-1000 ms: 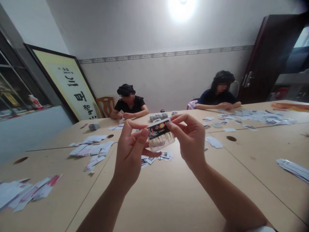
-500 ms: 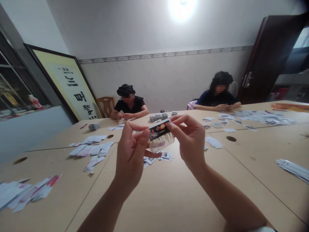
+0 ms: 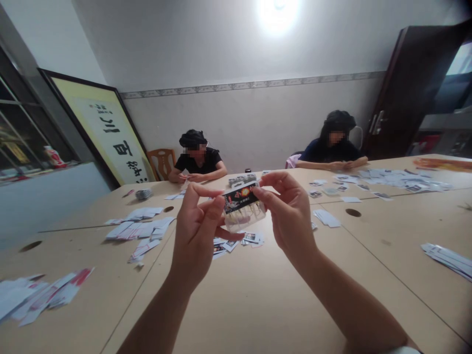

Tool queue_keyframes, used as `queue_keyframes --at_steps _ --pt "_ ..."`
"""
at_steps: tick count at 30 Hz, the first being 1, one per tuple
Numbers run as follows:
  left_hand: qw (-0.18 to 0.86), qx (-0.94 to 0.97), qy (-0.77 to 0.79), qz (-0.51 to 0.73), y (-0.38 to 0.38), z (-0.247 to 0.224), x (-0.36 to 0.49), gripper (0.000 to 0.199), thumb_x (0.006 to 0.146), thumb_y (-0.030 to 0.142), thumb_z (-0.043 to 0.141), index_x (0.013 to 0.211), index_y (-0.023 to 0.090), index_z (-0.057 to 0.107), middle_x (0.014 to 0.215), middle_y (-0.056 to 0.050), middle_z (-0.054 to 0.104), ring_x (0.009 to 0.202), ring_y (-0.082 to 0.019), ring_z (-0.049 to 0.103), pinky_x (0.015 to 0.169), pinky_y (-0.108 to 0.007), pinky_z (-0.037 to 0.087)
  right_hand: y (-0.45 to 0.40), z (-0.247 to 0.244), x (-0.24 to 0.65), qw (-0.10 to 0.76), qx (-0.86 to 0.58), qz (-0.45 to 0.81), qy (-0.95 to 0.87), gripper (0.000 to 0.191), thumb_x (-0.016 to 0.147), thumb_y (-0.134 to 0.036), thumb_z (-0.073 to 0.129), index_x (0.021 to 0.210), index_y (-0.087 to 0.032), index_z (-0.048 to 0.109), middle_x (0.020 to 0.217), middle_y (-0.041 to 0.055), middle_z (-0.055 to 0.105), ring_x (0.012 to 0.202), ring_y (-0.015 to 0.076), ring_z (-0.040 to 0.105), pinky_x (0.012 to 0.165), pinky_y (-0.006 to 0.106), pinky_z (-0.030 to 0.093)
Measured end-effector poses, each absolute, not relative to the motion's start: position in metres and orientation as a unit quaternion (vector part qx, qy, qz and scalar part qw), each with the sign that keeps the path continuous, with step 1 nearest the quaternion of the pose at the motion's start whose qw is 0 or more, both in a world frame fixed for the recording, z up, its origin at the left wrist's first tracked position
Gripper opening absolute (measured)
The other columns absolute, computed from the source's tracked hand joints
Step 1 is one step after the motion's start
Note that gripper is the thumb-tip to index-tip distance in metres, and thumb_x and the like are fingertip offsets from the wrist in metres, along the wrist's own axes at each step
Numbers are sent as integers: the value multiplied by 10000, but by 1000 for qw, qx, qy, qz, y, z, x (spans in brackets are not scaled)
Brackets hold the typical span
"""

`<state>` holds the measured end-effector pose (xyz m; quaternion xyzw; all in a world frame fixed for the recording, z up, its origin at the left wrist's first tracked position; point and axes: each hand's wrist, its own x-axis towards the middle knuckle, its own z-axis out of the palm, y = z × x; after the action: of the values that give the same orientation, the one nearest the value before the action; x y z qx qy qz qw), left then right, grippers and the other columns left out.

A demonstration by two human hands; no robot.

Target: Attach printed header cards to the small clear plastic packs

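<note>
Between my two hands, raised over the table, is a small clear plastic case (image 3: 245, 219) with a black printed label (image 3: 241, 197) across its upper part. Thin yellowish pieces show through the clear part; their kind is too small to tell. My left hand (image 3: 197, 231) pinches the case's left side, thumb in front and a finger stretched beneath. At the upper right corner, my right hand (image 3: 289, 209) grips it between thumb and fingers, touching the label. Below the case on the table lie several small printed cards (image 3: 230, 246), partly hidden by my left hand.
White paper slips (image 3: 138, 228) lie in piles on the left, more (image 3: 446, 258) at the right edge. Stacked cases (image 3: 241, 179) stand beyond my hands. Two people (image 3: 201, 160) sit across the table, the other person (image 3: 332, 142) near scattered cards (image 3: 398, 178).
The case has shifted slightly left and is turned so that its label faces me more fully. Both hands keep hold of it, and my left hand has moved a little left.
</note>
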<state>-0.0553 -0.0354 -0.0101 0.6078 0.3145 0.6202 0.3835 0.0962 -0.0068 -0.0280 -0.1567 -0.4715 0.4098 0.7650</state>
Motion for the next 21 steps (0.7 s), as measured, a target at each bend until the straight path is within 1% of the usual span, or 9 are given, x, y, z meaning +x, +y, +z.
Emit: queue_keyframes --at_steps 2,4,7,9,11,14,16,19,21 --pt "391 612 313 611 -33 -10 -59 363 878 478 738 961 240 477 745 31 689 588 -161 735 471 -227 634 -7 -28 97 752 -167 422 -477 212 766 -215 856 939 -246 738 842 -41 679 647 76 621 544 206 477" --pt "401 614 309 605 -31 -10 -60 363 881 472 738 965 244 469 791 23 713 591 -170 746 459 -225 631 -8 -28 97 744 -168 432 -481 206 783 -219 837 971 -253 758 856 -36 684 668 81 630 565 210 491" --pt "412 623 303 591 -31 -9 -59 362 886 474 731 962 246 460 798 20 729 584 -183 753 443 -231 630 -8 -28 97 737 -161 433 -493 132 807 -221 813 928 -253 774 841 -31 711 704 97 663 635 228 536" --pt "414 624 308 587 -33 -8 -57 354 892 472 723 954 244 459 788 17 737 583 -189 756 443 -236 634 -8 -28 97 735 -158 431 -499 84 805 -240 824 871 -251 774 796 -33 723 693 105 673 647 238 549" --pt "413 617 315 591 -36 -6 -54 333 903 455 712 946 242 459 797 15 747 587 -187 758 442 -227 629 -8 -28 98 734 -158 433 -499 76 796 -258 838 837 -251 774 763 -33 728 670 107 669 604 234 533" --pt "417 610 315 595 -39 -3 -52 299 917 426 698 939 238 466 791 24 748 576 -174 754 425 -203 611 -7 -26 99 732 -177 435 -494 77 782 -277 849 806 -247 782 734 -27 722 606 90 613 479 205 422" --pt "423 608 314 595 -39 -2 -52 284 921 412 693 936 238 470 772 33 744 569 -171 753 411 -196 601 -7 -24 100 731 -196 439 -485 87 780 -305 839 774 -241 780 712 -21 707 581 89 577 451 206 380" --pt "428 607 316 591 -37 -2 -53 280 922 406 689 937 244 460 777 37 753 585 -185 762 406 -208 604 -5 -23 101 725 -215 444 -480 128 778 -347 817 738 -233 774 686 -11 691 592 108 580 468 221 411" --pt "432 608 317 586 -35 -2 -55 287 922 413 685 938 248 451 789 32 761 614 -202 774 416 -225 617 -3 -23 102 725 -221 438 -485 145 779 -372 814 745 -235 779 692 -6 697 596 110 585 472 222 419"
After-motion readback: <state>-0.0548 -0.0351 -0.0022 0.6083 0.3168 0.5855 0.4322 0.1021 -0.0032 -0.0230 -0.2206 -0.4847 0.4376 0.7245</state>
